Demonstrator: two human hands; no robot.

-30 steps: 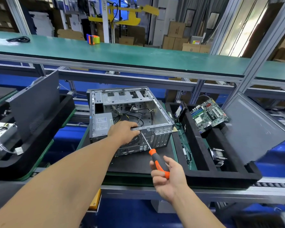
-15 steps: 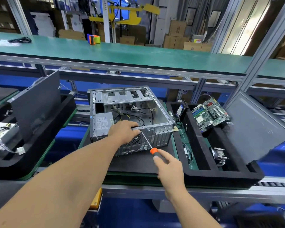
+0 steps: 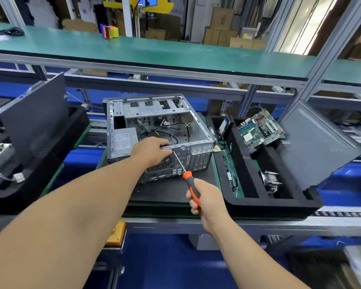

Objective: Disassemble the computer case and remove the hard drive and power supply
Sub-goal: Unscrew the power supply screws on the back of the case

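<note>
1. The computer case lies open-side up on a dark mat at the middle of the surface, its rear panel facing the person.
2. The power supply sits inside the case at its 9 o'clock corner; its grey label carries print too small to read. Loose black cables cross the case floor at 3 o'clock of it.
3. The left hand rests on the case's top rear edge, fingers curled over the rim and gripping it.
4. The right hand is closed around the orange-and-black handle of a screwdriver; the shaft runs up toward 11 o'clock and its tip meets the rear panel just beside the left hand's fingers.
5. At 3 o'clock of the case a black foam tray holds a green motherboard, a heatsink and a hard drive standing on edge; a grey side panel leans at its far side.
6. At 9 o'clock another black tray carries a dark panel propped upright.
7. At 12 o'clock, on the green upper shelf, stands an orange-and-green tape dispenser; any writing on it is unreadable.
</note>
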